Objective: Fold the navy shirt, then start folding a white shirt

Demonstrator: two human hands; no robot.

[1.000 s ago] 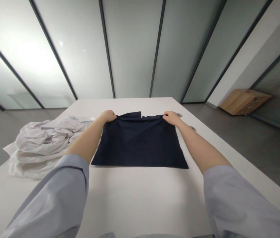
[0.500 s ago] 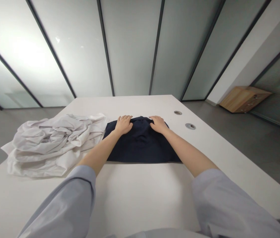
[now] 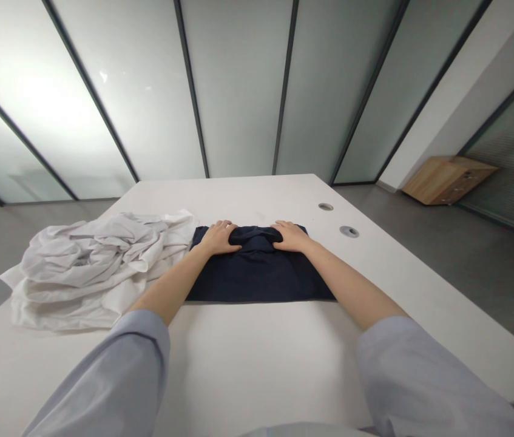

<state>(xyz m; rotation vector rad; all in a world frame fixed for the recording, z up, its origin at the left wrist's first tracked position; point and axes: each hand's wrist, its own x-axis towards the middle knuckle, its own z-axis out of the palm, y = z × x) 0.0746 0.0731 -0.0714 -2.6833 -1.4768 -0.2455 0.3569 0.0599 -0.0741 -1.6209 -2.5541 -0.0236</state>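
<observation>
Moved: left hand (image 3: 218, 237) and right hand (image 3: 290, 235) slid nearer me.
Hands: both flat, open, not gripping.
Cloth: I see folded navy cloth (image 3: 257, 276) under both palms, mostly on my side of them.

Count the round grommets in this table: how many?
2: one grommet near the far end of the white table, another grommet nearer, both right of the navy cloth. Others may be hidden.

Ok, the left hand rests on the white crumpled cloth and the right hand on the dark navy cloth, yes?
No: the head view shows the left hand on the dark navy cloth too, not on the white crumpled cloth. The rest is right.
</observation>
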